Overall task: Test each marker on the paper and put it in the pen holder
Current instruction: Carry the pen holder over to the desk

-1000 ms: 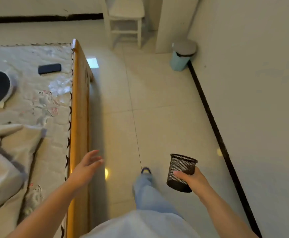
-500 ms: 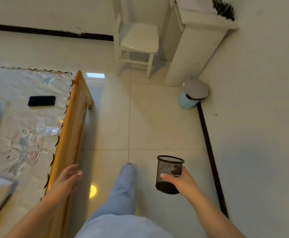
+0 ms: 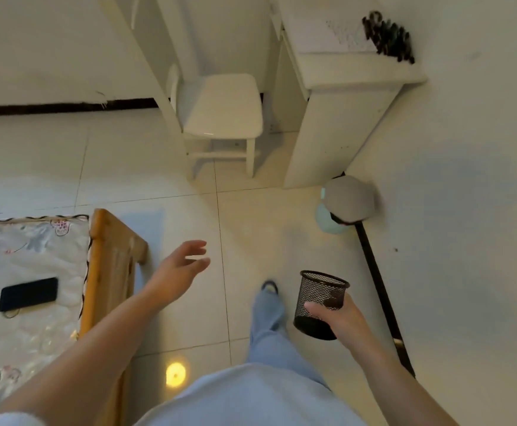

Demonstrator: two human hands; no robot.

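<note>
My right hand point(image 3: 340, 318) grips the mesh pen holder point(image 3: 320, 302), upright. My left hand point(image 3: 180, 269) hangs spread, holding nothing. The markers point(image 3: 388, 36) lie heaped on the desk point(image 3: 355, 75), ahead and to the right, nearer my right hand.

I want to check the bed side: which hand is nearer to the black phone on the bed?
Left. The left hand hangs open over the floor just past the bed's wooden edge, right of the phone. The right hand holds the pen holder, farther right.

A white desk point(image 3: 337, 124) carries paper point(image 3: 321, 35) and dark markers point(image 3: 388, 38); a phone point(image 3: 28, 293) lies on the bed point(image 3: 30, 250).
</note>
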